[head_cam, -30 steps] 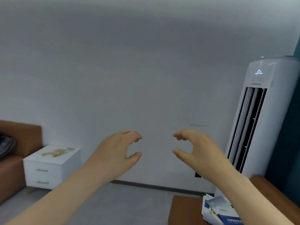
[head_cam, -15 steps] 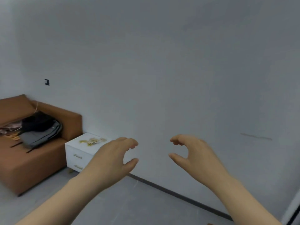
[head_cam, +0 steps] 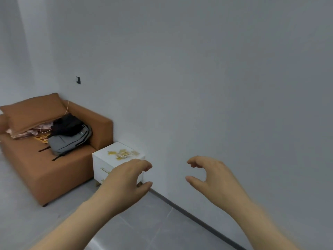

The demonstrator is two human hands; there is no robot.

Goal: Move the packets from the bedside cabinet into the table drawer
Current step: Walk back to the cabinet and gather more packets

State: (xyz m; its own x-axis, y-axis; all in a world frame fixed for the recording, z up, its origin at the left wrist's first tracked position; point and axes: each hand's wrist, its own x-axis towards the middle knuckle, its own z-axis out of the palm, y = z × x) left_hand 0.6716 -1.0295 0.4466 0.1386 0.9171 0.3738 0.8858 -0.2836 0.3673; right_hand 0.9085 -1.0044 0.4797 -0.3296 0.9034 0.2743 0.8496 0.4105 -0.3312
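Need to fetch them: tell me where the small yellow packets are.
Head view, left of centre: the small yellow packets lie scattered on top of the white bedside cabinet, next to the orange sofa, just beyond the left hand.

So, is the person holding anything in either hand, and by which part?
Nothing is held. The left hand and right hand hover empty, fingers loosely curled; the packets lie untouched on the bedside cabinet.
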